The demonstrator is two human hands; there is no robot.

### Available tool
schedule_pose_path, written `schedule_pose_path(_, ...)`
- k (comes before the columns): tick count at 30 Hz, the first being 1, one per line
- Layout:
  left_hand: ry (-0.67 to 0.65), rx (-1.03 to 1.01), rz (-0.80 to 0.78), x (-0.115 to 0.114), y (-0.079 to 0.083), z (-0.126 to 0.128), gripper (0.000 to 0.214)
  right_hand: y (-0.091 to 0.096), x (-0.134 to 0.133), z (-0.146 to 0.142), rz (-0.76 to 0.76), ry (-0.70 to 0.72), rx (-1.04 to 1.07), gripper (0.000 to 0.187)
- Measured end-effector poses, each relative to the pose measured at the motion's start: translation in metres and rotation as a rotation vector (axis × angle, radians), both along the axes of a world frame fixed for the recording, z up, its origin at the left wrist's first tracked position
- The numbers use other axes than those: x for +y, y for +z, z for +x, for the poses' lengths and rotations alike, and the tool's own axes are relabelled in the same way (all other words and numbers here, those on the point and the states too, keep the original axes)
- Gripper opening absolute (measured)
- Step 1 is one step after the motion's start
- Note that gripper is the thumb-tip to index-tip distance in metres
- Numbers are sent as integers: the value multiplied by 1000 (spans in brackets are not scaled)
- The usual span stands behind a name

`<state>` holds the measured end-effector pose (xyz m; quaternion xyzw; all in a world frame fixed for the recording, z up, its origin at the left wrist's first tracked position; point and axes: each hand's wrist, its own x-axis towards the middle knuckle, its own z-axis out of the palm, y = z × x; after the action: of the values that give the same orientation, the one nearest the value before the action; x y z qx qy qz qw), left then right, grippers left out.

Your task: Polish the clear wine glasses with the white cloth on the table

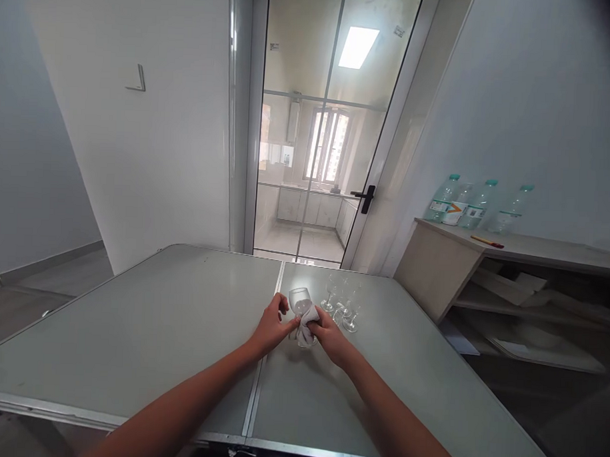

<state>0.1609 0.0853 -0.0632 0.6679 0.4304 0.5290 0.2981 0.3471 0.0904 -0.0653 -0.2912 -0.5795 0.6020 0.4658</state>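
A clear wine glass (299, 299) stands slightly tilted between my hands, above the right half of the table, its bowl upward. My right hand (327, 334) pinches a white cloth (307, 327) that is bunched around the lower part of the glass and hides most of its stem. My left hand (273, 319) is at the left of the glass, fingers curled, with its thumb against the stem area by the cloth. Several more clear stemmed glasses (350, 318) stand close together just beyond my right hand.
The pale green folding table (146, 336) has a metal seam down its middle. At the right stands a shelf unit (436, 260) with several plastic bottles (478, 206) and a yellow-and-red pen-like stick (487, 241) on top. Behind the table is a glass door (322, 149) with a black handle.
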Motion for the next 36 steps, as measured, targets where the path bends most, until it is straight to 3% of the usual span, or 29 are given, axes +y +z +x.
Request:
schedule_pose_path(5,-413,-284,-134,-2,2,0,51,11,-9,3,-307,263,131,17)
schedule_pose_path(8,-415,-282,-118,-1,0,-1,57,14,-11,5,-381,278,166,20)
schedule_pose_path(12,-311,-137,-14,-1,-1,-4,61,8,-7,8,-335,185,94,34)
schedule_pose_path(14,-274,-101,12,-2,0,-4,59,6,-4,8,-238,149,1,37)
schedule_pose_path(20,-188,-160,2,-4,-1,2,52,12,-5,1,371,-107,-496,13)
schedule_pose_path(23,-213,-259,-26,-2,0,3,48,11,-8,-6,539,-242,-624,22)
schedule_pose_path(25,-230,-293,-44,-2,3,3,45,8,-8,-9,573,-264,-615,25)
schedule_pose_path(27,-244,-330,-74,-3,7,3,41,4,-6,-10,478,-211,-515,18)
schedule_pose_path(29,-269,-391,-120,-4,11,3,38,0,-4,-9,267,-100,-336,11)
schedule_pose_path(33,-317,-480,-219,-5,16,4,40,-2,-1,-3,-212,174,-20,26)
schedule_pose_path(35,-316,-490,-224,-5,16,5,42,0,-1,0,-280,229,18,29)
schedule_pose_path(36,-308,-487,-216,-4,16,5,42,1,-2,1,-245,223,-3,29)
